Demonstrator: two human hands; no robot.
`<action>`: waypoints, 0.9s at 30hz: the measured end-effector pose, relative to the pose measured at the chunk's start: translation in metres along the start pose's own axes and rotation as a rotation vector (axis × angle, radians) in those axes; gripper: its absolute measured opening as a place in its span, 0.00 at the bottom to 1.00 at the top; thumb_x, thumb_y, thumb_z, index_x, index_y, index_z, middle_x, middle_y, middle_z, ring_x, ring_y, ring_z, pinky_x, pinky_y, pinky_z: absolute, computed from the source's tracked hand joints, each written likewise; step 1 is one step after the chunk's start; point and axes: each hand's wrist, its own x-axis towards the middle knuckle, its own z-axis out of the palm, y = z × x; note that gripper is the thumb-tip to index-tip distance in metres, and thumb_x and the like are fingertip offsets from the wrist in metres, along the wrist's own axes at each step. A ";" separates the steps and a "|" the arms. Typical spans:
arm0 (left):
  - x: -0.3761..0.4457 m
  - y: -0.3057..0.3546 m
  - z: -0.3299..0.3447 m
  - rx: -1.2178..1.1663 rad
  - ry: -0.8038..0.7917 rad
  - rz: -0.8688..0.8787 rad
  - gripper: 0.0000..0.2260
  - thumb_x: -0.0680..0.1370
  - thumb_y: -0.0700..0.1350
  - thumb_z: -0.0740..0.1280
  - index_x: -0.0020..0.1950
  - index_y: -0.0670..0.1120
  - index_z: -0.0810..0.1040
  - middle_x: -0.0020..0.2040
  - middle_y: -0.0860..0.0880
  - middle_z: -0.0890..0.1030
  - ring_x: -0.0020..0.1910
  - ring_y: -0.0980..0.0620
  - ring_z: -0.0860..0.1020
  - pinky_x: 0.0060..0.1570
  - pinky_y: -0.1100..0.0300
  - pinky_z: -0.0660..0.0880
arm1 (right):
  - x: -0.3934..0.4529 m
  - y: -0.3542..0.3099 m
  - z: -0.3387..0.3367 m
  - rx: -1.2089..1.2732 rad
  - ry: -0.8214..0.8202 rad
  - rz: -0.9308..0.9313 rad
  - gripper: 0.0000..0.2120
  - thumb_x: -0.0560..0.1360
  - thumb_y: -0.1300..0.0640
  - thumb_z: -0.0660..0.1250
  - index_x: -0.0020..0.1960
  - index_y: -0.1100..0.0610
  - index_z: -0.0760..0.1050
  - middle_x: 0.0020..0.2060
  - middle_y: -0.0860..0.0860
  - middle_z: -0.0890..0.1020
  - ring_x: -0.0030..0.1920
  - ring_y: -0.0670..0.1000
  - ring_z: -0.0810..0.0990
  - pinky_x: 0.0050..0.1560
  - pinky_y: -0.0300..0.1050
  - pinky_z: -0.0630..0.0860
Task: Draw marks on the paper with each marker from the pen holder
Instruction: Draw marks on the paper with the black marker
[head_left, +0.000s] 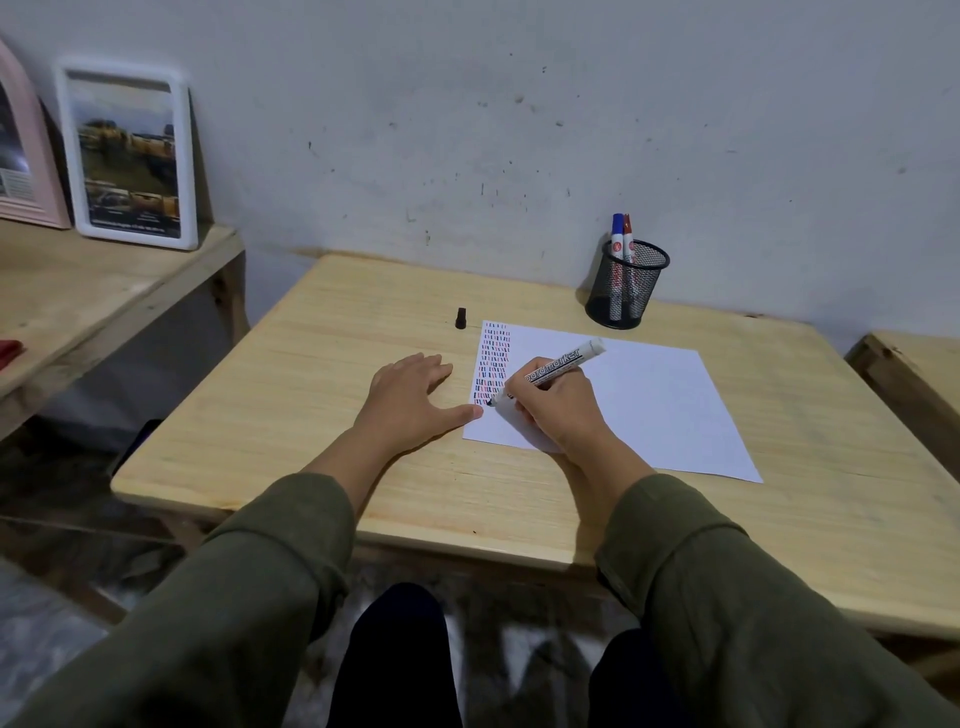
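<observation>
A white sheet of paper (649, 405) lies on the wooden table (322, 395). Rows of short black, red and blue dashes fill a narrow strip along its left edge. My right hand (550, 410) grips a white board marker (558, 366) with its black tip touching the paper at the bottom of that strip. My left hand (410, 400) rests flat on the table, thumb at the paper's left edge. The marker's black cap (460, 318) stands on the table beyond the paper. A black mesh pen holder (626, 291) at the back holds a blue-capped and a red-capped marker.
A lower wooden shelf (78, 306) on the left carries a white picture frame (130, 156) and a pink frame leaning on the wall. Another wooden surface (914, 374) juts in at the right. The grey wall stands right behind the table.
</observation>
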 end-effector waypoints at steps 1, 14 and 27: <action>0.000 -0.001 0.000 -0.003 0.001 -0.001 0.36 0.67 0.64 0.69 0.70 0.48 0.69 0.74 0.51 0.66 0.75 0.53 0.59 0.74 0.53 0.54 | 0.000 0.000 0.000 0.004 -0.002 0.005 0.09 0.71 0.58 0.65 0.42 0.65 0.78 0.32 0.52 0.79 0.34 0.46 0.76 0.35 0.39 0.73; 0.043 0.022 -0.015 -0.223 0.158 -0.095 0.22 0.74 0.52 0.68 0.67 0.49 0.72 0.64 0.47 0.78 0.65 0.51 0.74 0.65 0.58 0.67 | 0.028 -0.026 -0.025 0.517 0.079 0.029 0.07 0.72 0.65 0.67 0.36 0.58 0.76 0.26 0.53 0.75 0.23 0.47 0.70 0.26 0.38 0.67; 0.122 0.025 0.008 -0.232 0.107 -0.188 0.10 0.77 0.40 0.64 0.57 0.46 0.80 0.57 0.43 0.81 0.53 0.48 0.78 0.54 0.63 0.70 | 0.073 -0.031 -0.041 0.659 0.096 0.044 0.06 0.74 0.65 0.66 0.39 0.59 0.76 0.21 0.47 0.75 0.22 0.46 0.70 0.24 0.36 0.67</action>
